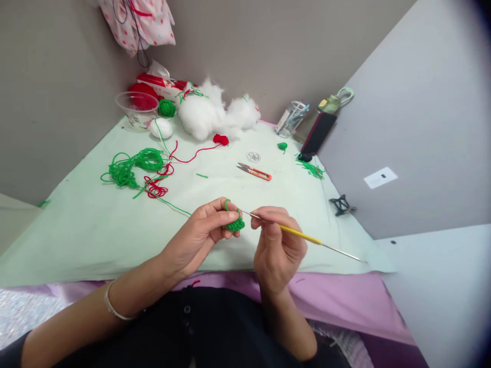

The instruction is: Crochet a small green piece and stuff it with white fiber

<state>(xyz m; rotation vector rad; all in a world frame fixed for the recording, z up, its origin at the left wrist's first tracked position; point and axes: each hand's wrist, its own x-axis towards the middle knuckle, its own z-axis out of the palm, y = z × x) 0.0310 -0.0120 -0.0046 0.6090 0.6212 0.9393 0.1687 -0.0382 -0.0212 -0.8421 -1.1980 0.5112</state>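
Note:
Between the thumb and fingers of my left hand (203, 230) is a small green crochet piece (235, 225). A loop of green yarn passes over my left index finger, and a strand runs from this hand back to a loose green yarn heap (134, 166). My right hand (278, 245) is closed around a crochet hook (301, 234) with a yellow handle and metal ends. The hook's left tip is at the upper edge of the green piece; whether it sits inside a stitch is too small to tell.
Orange thread snips (256, 173) lie beyond my hands, near a small clear round case (253, 156). Red yarn (155, 188) tangles beside the green heap. White stuffing (203, 112), a clear tub (137, 115) and a tissue box (161, 87) stand behind. A phone (320, 134) leans at right.

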